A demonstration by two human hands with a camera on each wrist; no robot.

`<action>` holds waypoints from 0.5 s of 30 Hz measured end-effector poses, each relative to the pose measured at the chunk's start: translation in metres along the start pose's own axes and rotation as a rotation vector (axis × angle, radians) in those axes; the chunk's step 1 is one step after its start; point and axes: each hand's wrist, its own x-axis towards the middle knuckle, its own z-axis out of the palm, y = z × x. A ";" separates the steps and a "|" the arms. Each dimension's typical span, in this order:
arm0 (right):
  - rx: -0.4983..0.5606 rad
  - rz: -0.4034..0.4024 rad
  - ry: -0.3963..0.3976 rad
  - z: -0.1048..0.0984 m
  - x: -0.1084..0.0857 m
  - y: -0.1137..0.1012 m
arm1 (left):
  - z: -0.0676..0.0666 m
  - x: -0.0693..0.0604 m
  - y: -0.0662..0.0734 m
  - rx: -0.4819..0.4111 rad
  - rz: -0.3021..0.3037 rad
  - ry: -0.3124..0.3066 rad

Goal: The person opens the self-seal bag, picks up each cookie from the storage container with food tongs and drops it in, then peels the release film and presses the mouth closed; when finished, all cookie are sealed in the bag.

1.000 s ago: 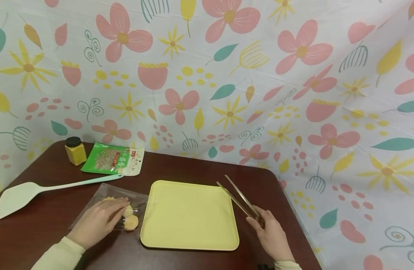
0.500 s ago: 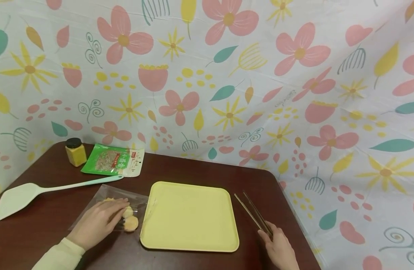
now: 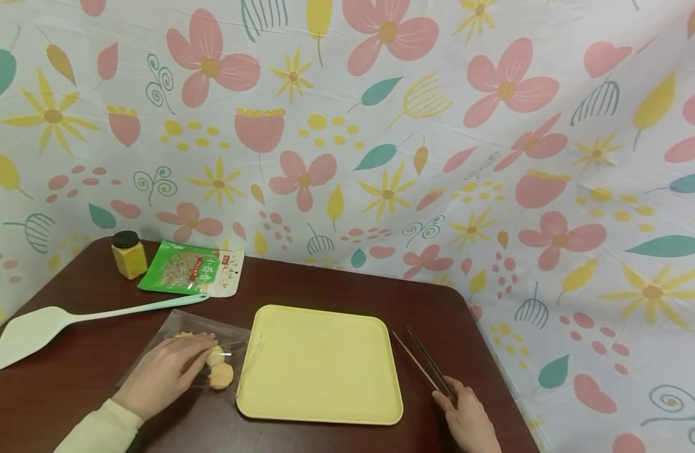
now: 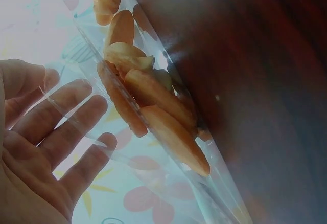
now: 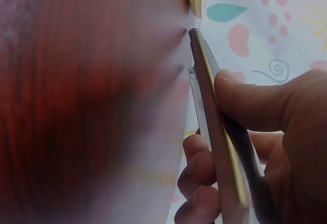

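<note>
In the head view my left hand (image 3: 169, 374) lies over a clear plastic bag (image 3: 174, 321). The bag holds several golden, rounded food pieces (image 4: 173, 139), whose exact kind I cannot tell. Up close in the left wrist view, thumb and forefinger pinch the bag's loose film, and the other fingers stretch out behind it. My right hand (image 3: 471, 416) grips slim metal tongs (image 3: 423, 362) by the closed end, their arms slightly apart and nothing between the tips. A yellow tray (image 3: 322, 365) lies flat between the two hands.
On the left lies a pale green spatula (image 3: 33, 333), its handle towards the bag. Behind it are a yellow jar (image 3: 129, 258) with a black lid and a green seasoning packet (image 3: 189, 267). A flowered cloth (image 3: 347, 157) hangs behind the dark table (image 3: 325, 283).
My right hand has moved right and towards me with the tongs, whose tips have left the tray's upper right corner and come lower, beside the tray. The left hand stays put.
</note>
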 end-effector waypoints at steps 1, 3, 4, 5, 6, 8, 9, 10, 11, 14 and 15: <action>0.003 0.001 -0.004 0.000 0.000 0.000 | 0.000 0.000 0.000 0.001 0.000 0.001; 0.012 -0.002 -0.009 0.001 0.001 0.001 | 0.000 0.000 0.000 0.003 0.002 0.004; 0.018 -0.004 -0.011 0.002 0.001 0.001 | 0.000 0.000 0.000 0.003 0.002 0.006; 0.022 -0.005 -0.011 0.002 0.001 0.002 | 0.000 0.000 0.000 0.003 0.003 0.007; 0.024 -0.006 -0.012 0.002 0.001 0.002 | 0.000 0.000 0.000 0.002 0.002 0.009; 0.027 -0.005 -0.013 0.003 0.001 0.002 | 0.000 0.000 0.000 0.001 0.003 0.013; 0.026 -0.004 -0.013 0.003 0.002 0.002 | 0.000 0.000 0.000 0.000 0.003 0.014; 0.024 -0.003 -0.013 0.003 0.002 0.002 | 0.000 0.000 0.000 0.000 0.002 0.015; 0.024 -0.001 -0.014 0.003 0.002 0.001 | 0.000 0.000 0.000 0.000 0.002 0.016; 0.019 0.000 -0.010 0.004 0.002 0.001 | 0.000 -0.001 0.000 0.004 0.001 0.017; 0.011 -0.001 -0.005 0.004 0.002 0.001 | 0.000 -0.001 0.000 0.005 0.000 0.016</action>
